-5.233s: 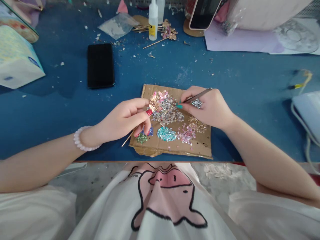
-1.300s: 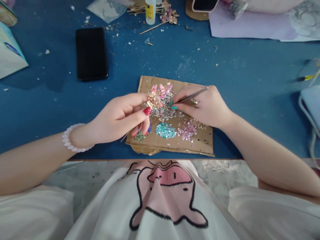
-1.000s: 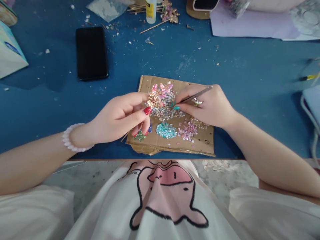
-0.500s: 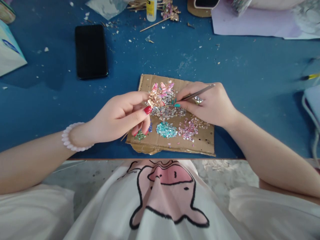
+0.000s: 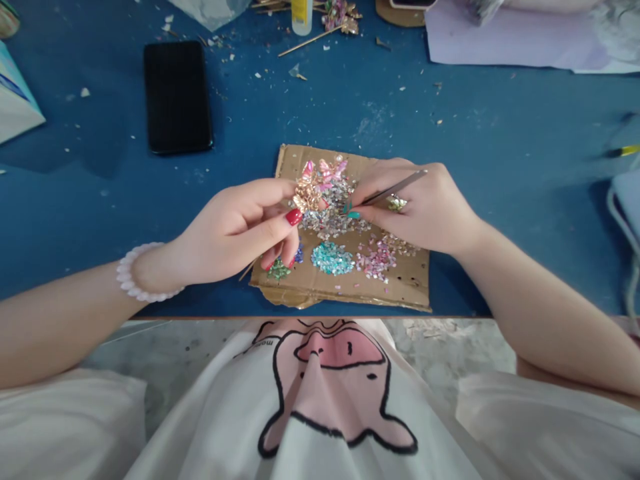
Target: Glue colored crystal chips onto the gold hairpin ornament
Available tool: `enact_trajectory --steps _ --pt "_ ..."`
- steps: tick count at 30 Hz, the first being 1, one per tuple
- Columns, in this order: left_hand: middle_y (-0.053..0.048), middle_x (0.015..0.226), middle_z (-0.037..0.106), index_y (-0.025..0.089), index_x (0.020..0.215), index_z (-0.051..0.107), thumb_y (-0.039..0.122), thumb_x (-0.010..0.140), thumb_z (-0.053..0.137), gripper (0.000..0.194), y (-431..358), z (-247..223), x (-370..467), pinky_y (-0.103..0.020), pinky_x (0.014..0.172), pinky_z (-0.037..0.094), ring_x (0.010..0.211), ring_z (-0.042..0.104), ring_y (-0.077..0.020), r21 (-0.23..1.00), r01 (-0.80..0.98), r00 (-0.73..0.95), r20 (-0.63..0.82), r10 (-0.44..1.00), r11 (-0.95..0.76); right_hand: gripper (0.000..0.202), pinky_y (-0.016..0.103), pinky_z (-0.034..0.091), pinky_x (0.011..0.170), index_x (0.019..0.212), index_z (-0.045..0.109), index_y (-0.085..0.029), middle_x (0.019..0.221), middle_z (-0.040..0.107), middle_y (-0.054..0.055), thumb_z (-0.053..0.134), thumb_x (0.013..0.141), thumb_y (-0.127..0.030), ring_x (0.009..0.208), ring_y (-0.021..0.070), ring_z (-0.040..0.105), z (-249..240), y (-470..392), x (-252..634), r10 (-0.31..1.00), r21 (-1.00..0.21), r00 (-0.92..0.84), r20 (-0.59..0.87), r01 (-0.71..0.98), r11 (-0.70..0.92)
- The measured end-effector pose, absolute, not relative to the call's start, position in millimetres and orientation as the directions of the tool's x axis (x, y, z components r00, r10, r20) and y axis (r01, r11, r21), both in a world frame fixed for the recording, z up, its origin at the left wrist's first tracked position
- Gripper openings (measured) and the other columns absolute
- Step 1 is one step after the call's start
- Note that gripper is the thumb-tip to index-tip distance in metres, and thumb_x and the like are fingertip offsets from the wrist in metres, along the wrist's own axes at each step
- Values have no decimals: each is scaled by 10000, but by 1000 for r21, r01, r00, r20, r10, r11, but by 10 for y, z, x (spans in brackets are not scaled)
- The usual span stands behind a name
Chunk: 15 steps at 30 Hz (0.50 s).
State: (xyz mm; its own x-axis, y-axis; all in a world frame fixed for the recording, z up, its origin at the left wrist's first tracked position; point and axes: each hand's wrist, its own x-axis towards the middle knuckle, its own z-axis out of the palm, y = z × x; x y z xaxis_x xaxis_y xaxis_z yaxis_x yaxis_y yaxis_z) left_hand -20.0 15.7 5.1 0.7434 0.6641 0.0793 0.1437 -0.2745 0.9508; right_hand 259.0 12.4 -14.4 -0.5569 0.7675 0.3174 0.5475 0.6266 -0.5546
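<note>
My left hand [image 5: 245, 230] is closed on a gold hair stick [image 5: 307, 193] with pink butterfly-like petals, pinching its ornate head between thumb and fingers above a cardboard sheet [image 5: 320, 293]. Just right of it, my right hand [image 5: 410, 203] grips slim metal tweezers [image 5: 400, 187] like a pen; their tips are hidden by the fingers. Under both hands lies a pile of silvery chips [image 5: 327, 223]. Nearer me on the cardboard are turquoise chips [image 5: 333, 259], pink chips [image 5: 376, 260] and green chips [image 5: 279, 269], the last partly beneath my left fingers.
A black phone [image 5: 179, 97] lies at the left of the blue table [image 5: 480, 127]. At the back stand a glue bottle [image 5: 301, 17] and more gold sticks [image 5: 310, 45]. Lilac paper [image 5: 500, 40] covers the back right; a tissue box [image 5: 17, 97] sits far left.
The whole view has shifted slightly, so the table's things sit a little higher and further left. Both hands keep their grips and nearly the same places over the cardboard.
</note>
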Motion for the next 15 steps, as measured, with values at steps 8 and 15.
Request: enact_trajectory --steps 8,15 --pt "46 610 674 164 934 570 142 1029 454 152 151 82 -196 -97 425 470 425 551 -24 959 154 744 46 667 -239 118 417 614 969 956 730 -267 938 762 35 645 1013 -325 960 228 731 -135 116 2543 814 -555 -511 275 608 568" --pt "36 609 680 175 903 570 146 1023 457 167 152 81 -195 -109 420 466 421 544 -30 958 166 738 35 674 -232 151 465 607 1001 935 728 -281 934 774 52 624 1016 -355 969 257 731 -126 123 2548 847 -515 -474 240 677 525"
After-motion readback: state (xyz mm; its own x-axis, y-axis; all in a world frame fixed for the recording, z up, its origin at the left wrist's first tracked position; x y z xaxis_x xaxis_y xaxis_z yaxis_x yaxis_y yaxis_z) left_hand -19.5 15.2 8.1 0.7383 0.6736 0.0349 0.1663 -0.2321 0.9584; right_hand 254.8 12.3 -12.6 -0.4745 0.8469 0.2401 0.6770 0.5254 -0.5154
